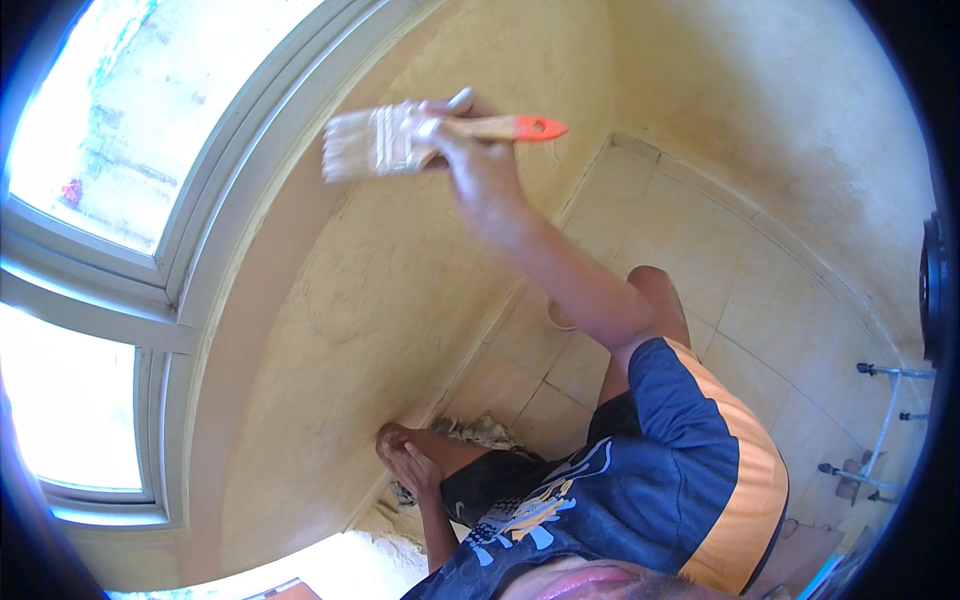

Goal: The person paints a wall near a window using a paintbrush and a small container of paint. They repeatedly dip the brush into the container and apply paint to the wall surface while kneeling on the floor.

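A wide flat paintbrush [394,142] with pale, paint-coated bristles and a wooden handle tipped in orange-red is gripped in my right hand [457,139]. Its bristles point left, over the pinkish-beige band [247,300] along the window frame; whether they touch it I cannot tell. White smears mark the fingers of that hand, which is slightly blurred. Yellowish, scuffed wall [337,300] lies behind and below the brush. My left hand [416,465] rests on my bent left knee [394,435], close to the wall, and holds nothing.
At left is a pale window frame [180,341] with bright panes. A round container [556,318], partly behind my right arm, stands on the tiled floor [720,285]. Crumpled material [480,430] lies by my left leg. A wheeled metal base [885,427] stands at far right.
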Demonstrator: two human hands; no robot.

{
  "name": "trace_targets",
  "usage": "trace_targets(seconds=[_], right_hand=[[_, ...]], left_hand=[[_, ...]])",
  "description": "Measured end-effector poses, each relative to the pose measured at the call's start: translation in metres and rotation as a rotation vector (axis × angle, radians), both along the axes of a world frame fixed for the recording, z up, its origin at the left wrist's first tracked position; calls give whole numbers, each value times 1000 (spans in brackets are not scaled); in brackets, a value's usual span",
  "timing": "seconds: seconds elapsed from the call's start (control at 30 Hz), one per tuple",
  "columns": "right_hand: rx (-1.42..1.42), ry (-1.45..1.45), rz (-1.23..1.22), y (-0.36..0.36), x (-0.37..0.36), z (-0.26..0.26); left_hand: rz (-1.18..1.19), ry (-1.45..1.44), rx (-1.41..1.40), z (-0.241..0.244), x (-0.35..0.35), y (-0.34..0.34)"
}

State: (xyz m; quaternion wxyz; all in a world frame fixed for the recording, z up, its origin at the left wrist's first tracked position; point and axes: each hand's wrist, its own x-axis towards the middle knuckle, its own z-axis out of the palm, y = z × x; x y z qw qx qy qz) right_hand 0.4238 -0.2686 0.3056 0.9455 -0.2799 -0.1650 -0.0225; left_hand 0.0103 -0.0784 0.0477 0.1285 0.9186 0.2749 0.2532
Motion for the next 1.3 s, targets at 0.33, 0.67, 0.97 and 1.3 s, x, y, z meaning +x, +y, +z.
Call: trace_targets(seconds=[0.33,0.67,0.97,1.3], right_hand=[[-342,-426,-841,-76,109,4],[-543,-519,-871,-29,57,-5],[-490,-549,-554,8,-32,-17],[-375,-397,-288,3,-5,-27]], left_hand=[[25,-49,-52,-9,-7,6],[16,-30,-82,7,-2,-3],[-14,-24,-42,3,-4,-2],[88,45,-133,-7,-12,5]])
